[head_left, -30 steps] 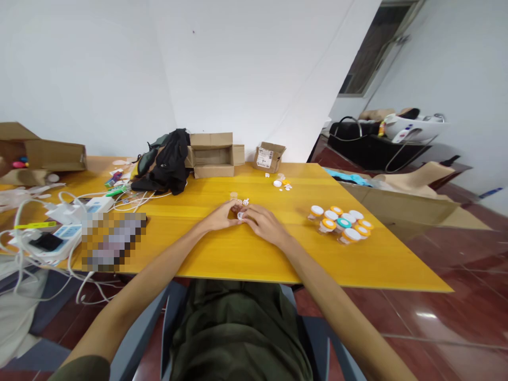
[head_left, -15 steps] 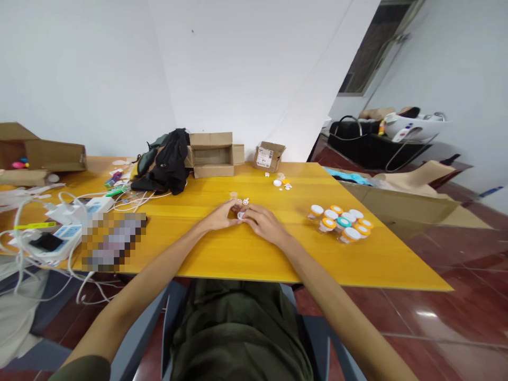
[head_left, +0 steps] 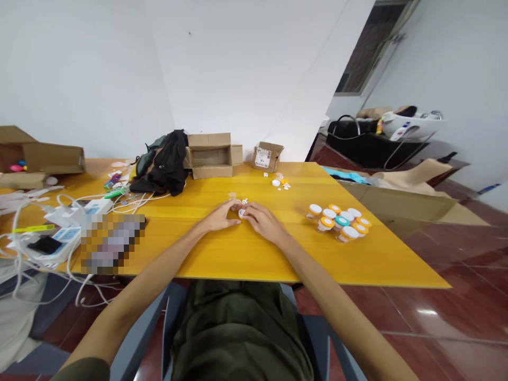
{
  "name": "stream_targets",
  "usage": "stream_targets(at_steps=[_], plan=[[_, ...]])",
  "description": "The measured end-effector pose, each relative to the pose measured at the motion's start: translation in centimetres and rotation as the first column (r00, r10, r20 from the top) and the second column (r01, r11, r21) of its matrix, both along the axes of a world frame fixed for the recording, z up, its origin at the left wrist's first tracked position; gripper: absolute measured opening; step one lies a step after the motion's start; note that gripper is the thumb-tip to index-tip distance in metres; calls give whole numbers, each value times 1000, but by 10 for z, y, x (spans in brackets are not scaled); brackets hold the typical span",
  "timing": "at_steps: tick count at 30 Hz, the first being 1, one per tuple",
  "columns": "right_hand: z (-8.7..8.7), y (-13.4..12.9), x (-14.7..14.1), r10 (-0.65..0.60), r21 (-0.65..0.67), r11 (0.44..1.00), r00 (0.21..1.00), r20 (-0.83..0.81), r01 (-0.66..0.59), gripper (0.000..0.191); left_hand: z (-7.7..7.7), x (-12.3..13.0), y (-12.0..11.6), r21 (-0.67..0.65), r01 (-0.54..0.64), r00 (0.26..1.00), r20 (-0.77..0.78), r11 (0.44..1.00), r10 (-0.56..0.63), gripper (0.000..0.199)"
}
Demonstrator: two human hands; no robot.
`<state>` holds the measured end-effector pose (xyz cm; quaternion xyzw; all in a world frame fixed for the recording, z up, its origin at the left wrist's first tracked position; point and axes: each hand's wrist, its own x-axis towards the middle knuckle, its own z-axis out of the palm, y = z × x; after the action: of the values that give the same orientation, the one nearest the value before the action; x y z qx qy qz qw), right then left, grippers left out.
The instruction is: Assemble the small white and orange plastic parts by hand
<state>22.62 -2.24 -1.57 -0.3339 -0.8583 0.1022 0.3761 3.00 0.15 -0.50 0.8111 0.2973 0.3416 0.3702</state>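
Observation:
Near the middle of the table, a small white round lid [head_left: 241,214] is between my two hands, tilted so that its rim shows. My right hand [head_left: 265,221] pinches it from the right with bent fingers. On the other side, my left hand [head_left: 220,216] has its thumb stretched out and apart from its fingers, close beside the lid; whether a fingertip touches it is hard to see. Just beyond the fingertips lie small white cut-out pieces [head_left: 244,201]. A clear cup-like piece [head_left: 232,196] stands behind my left fingers.
Several lidded jars [head_left: 342,221] with white, orange and teal tops stand at the right. Farther back are a loose white lid [head_left: 275,182], a small carton [head_left: 268,157], an open cardboard box [head_left: 212,156] and a black bag [head_left: 169,164]. A power strip [head_left: 75,233] with cables lies left.
My left thumb has come away from the lid, and the lid has tilted in my right fingers. The view has shifted slightly.

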Motion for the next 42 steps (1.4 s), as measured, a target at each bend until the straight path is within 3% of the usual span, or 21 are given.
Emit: stream_targets(at_steps=[5,11,14,18,26,31,35,42], plan=[[-3,3,-1,-26,-55,998,998,-51,23,17,-1,2,0,54,-50,998,-35,997,52,35],[-4,4,-4,-4,-116,993,992,-127,-10,17,0,3,0,169,-191,966,-141,967,216,20],[-5,6,-4,-16,-165,986,986,-165,-11,16,1,4,-1,166,-188,962,-167,968,215,14],[-6,7,-4,-30,-214,977,975,-219,-18,13,2,4,-2,83,-157,981,-99,984,165,11],[-2,4,-5,-38,-239,970,942,-333,-46,14,0,6,0,-211,-76,987,121,975,103,33],[3,2,-5,-54,-211,977,933,-355,-24,14,-1,7,1,-256,-90,973,184,962,140,33],[3,3,-4,-57,-215,977,940,-337,-18,15,-1,8,-1,-201,-177,967,146,963,208,30],[3,3,-5,-74,-255,967,942,-326,-12,14,2,9,-9,25,-274,959,88,962,271,28]])
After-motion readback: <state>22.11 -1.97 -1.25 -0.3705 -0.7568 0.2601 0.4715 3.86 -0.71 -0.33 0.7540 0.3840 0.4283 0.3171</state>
